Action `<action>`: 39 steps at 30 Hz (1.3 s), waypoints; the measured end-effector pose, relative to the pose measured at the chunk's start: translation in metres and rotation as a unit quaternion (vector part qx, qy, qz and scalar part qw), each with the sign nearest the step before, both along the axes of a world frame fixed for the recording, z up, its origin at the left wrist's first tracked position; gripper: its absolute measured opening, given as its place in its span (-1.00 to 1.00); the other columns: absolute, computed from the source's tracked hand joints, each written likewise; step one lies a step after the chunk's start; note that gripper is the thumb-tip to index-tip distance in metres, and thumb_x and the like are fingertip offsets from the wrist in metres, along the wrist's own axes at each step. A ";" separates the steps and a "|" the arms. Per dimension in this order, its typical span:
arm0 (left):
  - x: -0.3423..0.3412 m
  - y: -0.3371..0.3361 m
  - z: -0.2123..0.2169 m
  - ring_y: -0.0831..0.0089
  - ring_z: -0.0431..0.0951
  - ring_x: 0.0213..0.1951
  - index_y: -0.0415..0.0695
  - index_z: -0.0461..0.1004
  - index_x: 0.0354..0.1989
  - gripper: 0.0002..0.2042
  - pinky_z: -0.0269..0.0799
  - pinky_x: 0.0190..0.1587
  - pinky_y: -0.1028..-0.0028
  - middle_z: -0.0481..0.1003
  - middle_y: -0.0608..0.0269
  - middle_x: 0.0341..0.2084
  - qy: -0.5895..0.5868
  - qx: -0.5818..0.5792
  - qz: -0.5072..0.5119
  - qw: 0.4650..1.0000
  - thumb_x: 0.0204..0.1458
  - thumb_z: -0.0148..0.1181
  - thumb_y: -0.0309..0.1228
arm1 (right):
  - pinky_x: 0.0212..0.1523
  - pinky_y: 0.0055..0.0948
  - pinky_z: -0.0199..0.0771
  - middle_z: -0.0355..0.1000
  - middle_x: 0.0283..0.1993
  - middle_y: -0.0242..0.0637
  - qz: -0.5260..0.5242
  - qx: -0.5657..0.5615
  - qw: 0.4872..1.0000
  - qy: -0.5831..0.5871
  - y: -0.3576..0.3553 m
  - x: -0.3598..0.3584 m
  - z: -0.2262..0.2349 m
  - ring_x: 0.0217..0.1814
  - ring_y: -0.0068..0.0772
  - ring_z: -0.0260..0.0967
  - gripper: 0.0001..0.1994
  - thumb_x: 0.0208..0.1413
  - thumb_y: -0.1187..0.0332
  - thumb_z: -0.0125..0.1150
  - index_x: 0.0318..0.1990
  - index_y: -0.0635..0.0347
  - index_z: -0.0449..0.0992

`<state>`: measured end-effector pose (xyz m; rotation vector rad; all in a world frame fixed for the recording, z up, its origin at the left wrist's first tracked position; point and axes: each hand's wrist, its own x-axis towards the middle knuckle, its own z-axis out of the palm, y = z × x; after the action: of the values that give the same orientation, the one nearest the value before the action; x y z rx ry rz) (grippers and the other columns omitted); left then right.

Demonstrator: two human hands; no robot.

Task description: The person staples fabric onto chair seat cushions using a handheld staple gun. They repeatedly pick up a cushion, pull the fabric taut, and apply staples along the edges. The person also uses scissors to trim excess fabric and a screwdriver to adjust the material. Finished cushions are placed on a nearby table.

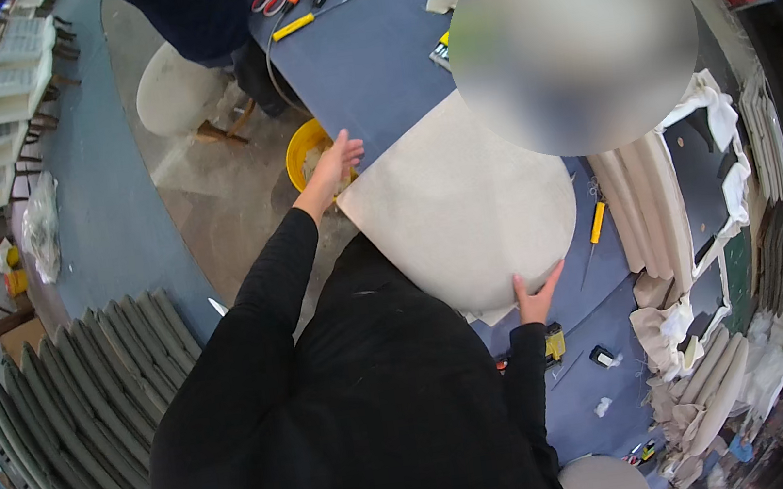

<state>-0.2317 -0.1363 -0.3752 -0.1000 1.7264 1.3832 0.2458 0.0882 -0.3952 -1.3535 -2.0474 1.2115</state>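
A cream fabric-covered chair seat pad (479, 199), with one rounded side and a pointed left corner, lies on the blue worktable in front of me. My right hand (539, 301) holds its near right rim, thumb and a finger on the fabric and the other fingers partly hidden. My left hand (339, 163) is off the pad, just beyond its left corner, holding nothing, with fingers stretched out. It is above a yellow bucket (294, 162) with pale scraps in it. Pale fabric hangs from the pad's near edge.
On the blue table (369, 61) lie red-handled scissors (269, 3), a yellow-handled tool (295, 28) and a yellow screwdriver (596, 223). Beige pads (636, 205) stand at right, grey pads (89, 409) at lower left. A person in dark clothes (198, 19) stands beyond, near a chair (177, 90).
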 end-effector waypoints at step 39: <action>0.094 -0.028 -0.028 0.06 0.21 0.57 0.02 0.16 0.66 -0.05 0.03 0.57 -0.15 0.23 0.13 0.61 -0.344 0.064 0.222 0.910 0.28 0.08 0.44 | 0.37 0.04 0.43 0.61 0.23 0.21 0.016 0.075 0.971 -0.227 0.209 -0.187 0.049 0.35 0.26 0.51 -0.20 0.43 -0.38 -0.03 0.25 0.27 0.63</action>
<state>-0.1379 -0.1639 -0.4032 -0.8491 1.0440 1.5271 0.0591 0.2975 -0.3464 -1.6427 -2.4167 0.7858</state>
